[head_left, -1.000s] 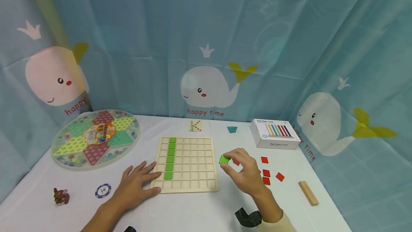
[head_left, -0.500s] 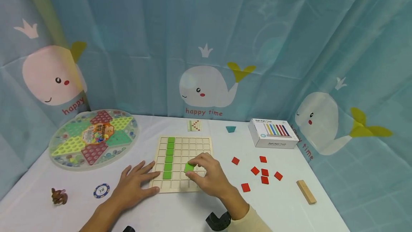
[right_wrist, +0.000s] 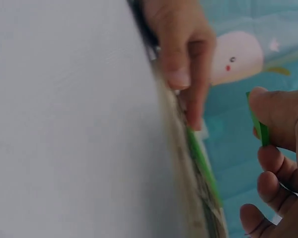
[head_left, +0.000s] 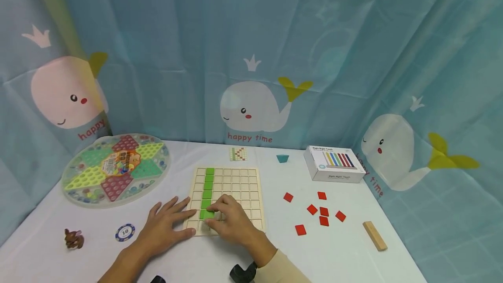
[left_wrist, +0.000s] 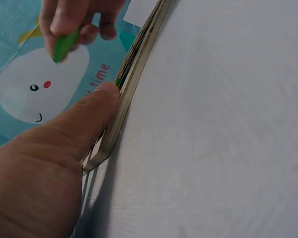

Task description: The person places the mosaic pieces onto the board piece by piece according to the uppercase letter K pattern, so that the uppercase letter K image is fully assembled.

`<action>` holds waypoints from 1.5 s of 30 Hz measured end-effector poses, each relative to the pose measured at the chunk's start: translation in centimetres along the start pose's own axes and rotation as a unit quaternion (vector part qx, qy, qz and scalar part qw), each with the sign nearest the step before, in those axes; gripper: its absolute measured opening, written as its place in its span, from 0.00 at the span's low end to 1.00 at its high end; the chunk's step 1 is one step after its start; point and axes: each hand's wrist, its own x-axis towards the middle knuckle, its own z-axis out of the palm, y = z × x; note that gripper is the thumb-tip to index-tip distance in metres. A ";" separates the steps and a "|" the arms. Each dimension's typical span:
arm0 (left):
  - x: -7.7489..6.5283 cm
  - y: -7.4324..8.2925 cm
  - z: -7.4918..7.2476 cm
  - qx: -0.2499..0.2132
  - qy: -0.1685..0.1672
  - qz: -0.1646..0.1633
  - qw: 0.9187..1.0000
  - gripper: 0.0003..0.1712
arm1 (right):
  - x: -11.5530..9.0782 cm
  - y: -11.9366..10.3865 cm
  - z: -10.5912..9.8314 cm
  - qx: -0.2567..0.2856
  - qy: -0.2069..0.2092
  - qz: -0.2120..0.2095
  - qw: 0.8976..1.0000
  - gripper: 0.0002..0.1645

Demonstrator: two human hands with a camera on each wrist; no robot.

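The grid board (head_left: pixel 237 187) looks smooth wood, the tablecloth (head_left: pixel 338 252) matt fabric

White tabletop (head_left: pixel 188 261), wooden grid board (head_left: pixel 246 183), round game board (head_left: pixel 116 170), scattered red tiles (head_left: pixel 324 211), white box (head_left: pixel 335 165), wooden block (head_left: pixel 375 236)

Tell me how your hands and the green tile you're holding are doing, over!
Left hand on left edge of board. Right hand pinching green tile, above board. Red tiles off to the right, out of the way.

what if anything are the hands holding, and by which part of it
The right hand pinches a thin, flat green tile near its edges; the exact contact is partly hidden. The left hand holds nothing; it touches the square wooden grid board.
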 end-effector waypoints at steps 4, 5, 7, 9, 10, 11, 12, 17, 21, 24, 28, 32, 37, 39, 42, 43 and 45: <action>0.0 -0.1 0.1 -0.001 0.002 0.004 1.000 0.36 | 0.1 0.3 1.0 -0.049 -0.029 0.000 0.998 0.14; 0.0 -0.1 0.1 -0.001 0.001 0.005 1.000 0.36 | 0.1 0.4 1.2 -0.060 -0.035 -0.003 0.998 0.14; 0.0 -0.1 0.1 0.000 0.001 0.006 1.000 0.36 | 0.0 0.6 1.7 -0.079 -0.045 -0.008 0.996 0.14; -0.1 -0.1 0.0 0.001 0.002 0.007 1.000 0.35 | 0.0 0.9 2.0 -0.092 -0.049 -0.015 0.994 0.14; -0.1 -0.1 -0.1 0.002 0.002 0.007 1.000 0.35 | 0.0 1.0 2.2 -0.099 -0.049 -0.019 0.994 0.14; -0.1 -0.1 -0.2 0.001 0.002 0.008 1.000 0.35 | 0.0 1.0 2.4 -0.105 -0.050 -0.020 0.993 0.15; 0.0 -0.1 -0.2 0.000 0.003 0.009 1.000 0.35 | 0.1 1.0 2.5 -0.112 -0.051 -0.019 0.992 0.15; -0.1 -0.2 -0.3 0.000 0.004 0.007 1.000 0.35 | 0.1 1.0 2.9 -0.133 -0.057 -0.016 0.989 0.15; -0.1 -0.2 -0.2 0.001 0.002 0.003 1.000 0.35 | 0.0 1.0 3.0 -0.135 -0.060 -0.007 0.989 0.15; -0.2 -0.3 -0.2 0.000 0.004 0.004 1.000 0.35 | 0.0 0.9 3.1 -0.133 -0.061 -0.001 0.989 0.15; -0.1 -0.3 -0.2 0.001 0.007 0.005 1.000 0.35 | 0.0 0.7 2.9 -0.126 -0.063 0.008 0.990 0.14; -0.1 -0.3 -0.2 -0.001 0.002 0.001 1.000 0.35 | 0.1 0.3 2.2 -0.100 -0.057 0.018 0.993 0.14; -0.1 -0.2 -0.2 -0.002 0.000 -0.006 1.000 0.36 | 0.6 -0.3 -0.3 -0.043 -0.015 0.028 0.999 0.14; -0.1 -0.2 -0.1 -0.002 0.001 -0.007 1.000 0.36 | 0.7 -0.4 -1.6 -0.026 0.008 0.030 0.999 0.14; 0.0 0.0 0.0 -0.003 0.000 -0.006 1.000 0.36 | 0.6 -0.3 -4.0 -0.019 0.039 0.036 0.998 0.13; 0.0 0.0 0.0 -0.004 -0.002 -0.007 1.000 0.36 | 0.5 -0.2 -4.9 -0.021 0.049 0.037 0.998 0.14; 0.1 0.0 0.1 -0.004 -0.004 -0.007 1.000 0.36 | 0.1 0.0 -6.6 -0.028 0.069 0.042 0.996 0.15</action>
